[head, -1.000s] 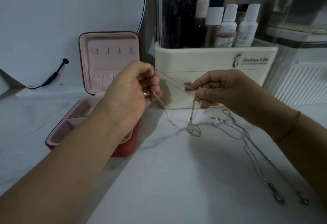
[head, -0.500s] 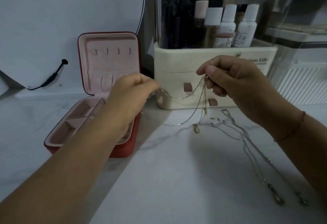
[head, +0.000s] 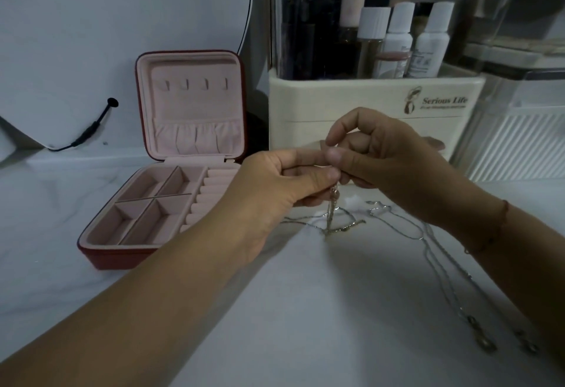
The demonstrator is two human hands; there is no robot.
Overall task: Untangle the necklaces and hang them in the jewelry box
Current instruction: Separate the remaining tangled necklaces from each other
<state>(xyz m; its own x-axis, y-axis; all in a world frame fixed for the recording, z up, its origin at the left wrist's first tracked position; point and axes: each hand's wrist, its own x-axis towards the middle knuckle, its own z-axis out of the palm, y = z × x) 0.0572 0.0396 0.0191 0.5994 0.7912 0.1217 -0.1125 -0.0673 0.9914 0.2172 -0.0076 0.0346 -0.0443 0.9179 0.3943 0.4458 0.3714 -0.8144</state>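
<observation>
Marble counter (head: 305,310): jewelry box (head: 143,218), necklaces (head: 429,252), cosmetics organizer (head: 367,102).

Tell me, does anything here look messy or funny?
Yes. Silver chains sprawl loose across the table on the right, crossing each other, while the four hooks in the lid of the open jewelry box hang bare. The left hand and right hand pinch a gold necklace whose chain droops in a bunch onto the table.

The gold necklace (head: 332,213) vanished at its top between the pinching fingertips of the left hand (head: 275,194) and right hand (head: 385,160), its clasp too small to make out. The right forearm covered part of the silver necklaces (head: 448,278) near the tabletop's right edge. The left forearm hid the jewelry box's (head: 101,249) front right corner.
</observation>
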